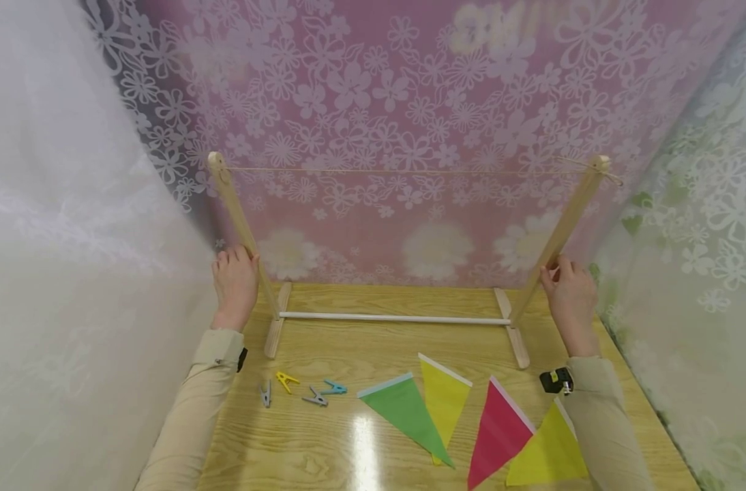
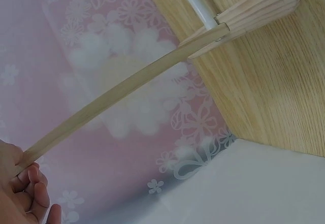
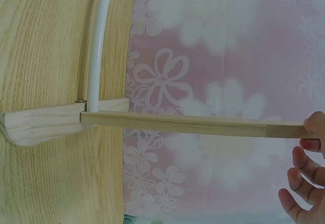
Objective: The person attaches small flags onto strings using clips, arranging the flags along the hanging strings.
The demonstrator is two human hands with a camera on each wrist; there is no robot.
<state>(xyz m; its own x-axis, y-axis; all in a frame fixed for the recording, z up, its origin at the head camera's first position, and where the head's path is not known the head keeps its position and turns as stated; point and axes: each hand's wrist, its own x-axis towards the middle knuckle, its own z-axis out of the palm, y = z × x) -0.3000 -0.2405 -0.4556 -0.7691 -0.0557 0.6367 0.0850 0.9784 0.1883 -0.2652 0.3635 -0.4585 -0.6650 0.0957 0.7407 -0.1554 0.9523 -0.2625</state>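
A wooden stand with two posts and a white crossbar (image 1: 394,318) stands at the back of the table. My left hand (image 1: 235,283) pinches its left post (image 1: 241,221) partway up; the left wrist view shows thumb and fingers at that post (image 2: 117,92). On the other side my right hand (image 1: 571,296) pinches the right post (image 1: 566,221), with the other fingers loosely spread in the right wrist view. A thin string (image 1: 404,171) runs between the post tops, knotted at the right one. Both wooden feet (image 1: 275,337) rest on the table.
Nearer the front lie a green pennant (image 1: 404,406), a yellow pennant (image 1: 443,395), a red pennant (image 1: 500,433) and another yellow pennant (image 1: 547,453), partly under my right sleeve. Several small clips, one a yellow clip (image 1: 286,382), lie at front left. Flowered curtains (image 1: 373,88) enclose the table.
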